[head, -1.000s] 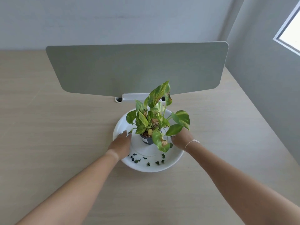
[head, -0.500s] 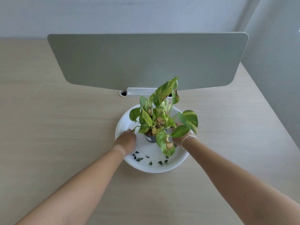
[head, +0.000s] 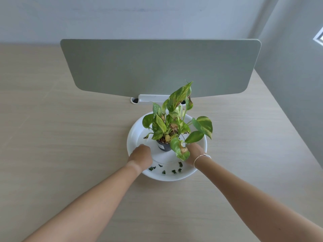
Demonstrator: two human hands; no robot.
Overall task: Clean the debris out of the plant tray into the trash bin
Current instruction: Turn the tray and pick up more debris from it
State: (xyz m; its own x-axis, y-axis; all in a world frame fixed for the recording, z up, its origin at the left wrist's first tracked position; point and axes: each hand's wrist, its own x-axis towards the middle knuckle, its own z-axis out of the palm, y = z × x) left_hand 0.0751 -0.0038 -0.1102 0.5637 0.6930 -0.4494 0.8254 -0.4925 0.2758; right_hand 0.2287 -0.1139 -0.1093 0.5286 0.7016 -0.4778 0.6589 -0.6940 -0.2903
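Note:
A round white plant tray (head: 135,131) sits on the wooden desk. At its middle stands a small dark pot (head: 164,147) with a green and yellow leafy plant (head: 176,123). Several small dark bits of debris (head: 173,171) lie on the tray's near side. My left hand (head: 140,155) rests on the tray floor left of the pot, a small gap away, fingers curled down with nothing in them. My right hand (head: 194,152) is on the pot's right, its fingers hidden under a drooping leaf. No trash bin is in view.
A grey-green divider panel (head: 157,67) stands upright on a white bracket (head: 153,98) just behind the tray. The wooden desk (head: 70,137) spreads wide to the left and narrows to a slanted edge on the right, beside a grey wall.
Both hands have crept inward along the tray toward the pot. The pot and the debris have stayed where they were; the view has shifted a little.

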